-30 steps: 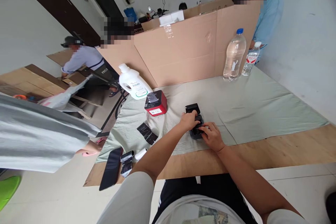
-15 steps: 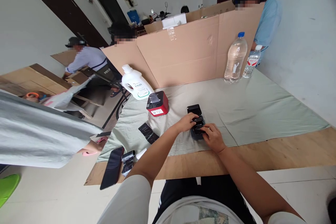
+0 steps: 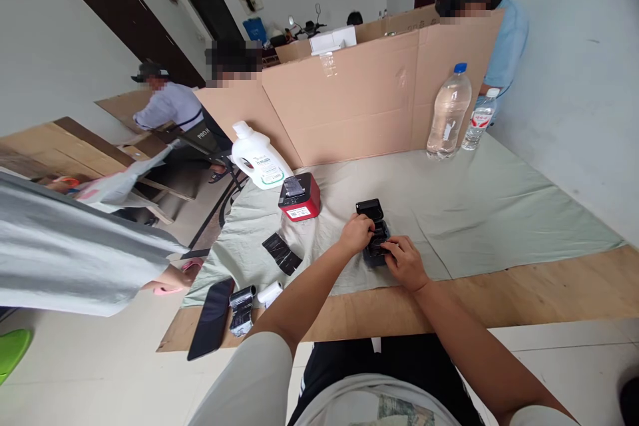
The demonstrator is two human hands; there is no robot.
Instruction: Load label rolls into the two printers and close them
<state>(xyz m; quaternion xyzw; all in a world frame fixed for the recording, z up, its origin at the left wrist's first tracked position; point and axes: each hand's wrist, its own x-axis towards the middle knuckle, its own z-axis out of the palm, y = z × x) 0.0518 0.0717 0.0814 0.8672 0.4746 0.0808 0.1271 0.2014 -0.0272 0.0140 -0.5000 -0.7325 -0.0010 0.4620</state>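
Observation:
A small black box-shaped device [image 3: 375, 257] sits on the cloth with its lid [image 3: 368, 208] flipped up at the far side. Dark, shiny material shows inside it. My left hand [image 3: 357, 233] reaches in from the left, fingers curled together; what they pinch is hidden. On the right side, my right hand [image 3: 405, 262] has its thumb and forefinger closed at the device's edge, seemingly on a thin dark piece too small to name. To the left stands a red and black device [image 3: 301, 197] with a dark strip on its top.
A strip of black labels [image 3: 282, 253], a black roll [image 3: 242, 306], a white roll [image 3: 270, 294] and a phone [image 3: 212, 319] lie left. Behind are a white jug [image 3: 259, 158], two water bottles [image 3: 449, 113] and a cardboard screen [image 3: 344, 106]. Other people sit beyond it.
My left fingers have drawn back and curled at the device's inner left side, where they were stretched across it. My right hand has hardly moved. The lid remains up.

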